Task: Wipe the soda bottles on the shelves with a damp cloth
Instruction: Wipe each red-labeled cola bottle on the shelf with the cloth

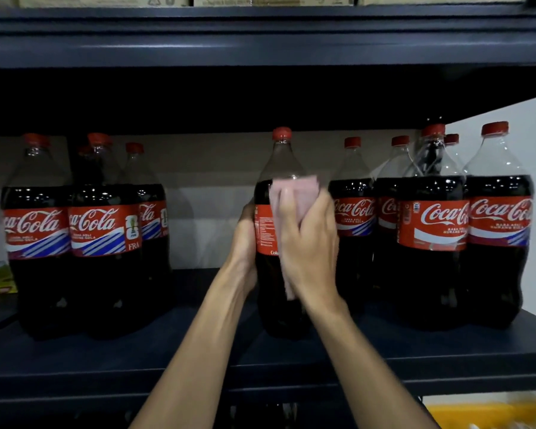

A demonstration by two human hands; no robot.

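Our right hand (310,243) clutches a folded pink cloth (291,188) against the red-capped plastic cola bottle (265,230), which our left hand (245,243) grips, upright mid dark blue metal shelf (106,360).

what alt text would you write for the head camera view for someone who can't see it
A right hand presses a pink cloth against a Coca-Cola bottle standing on a dark shelf, while the left hand grips the bottle's left side. More Coca-Cola bottles stand in groups to its left and right.
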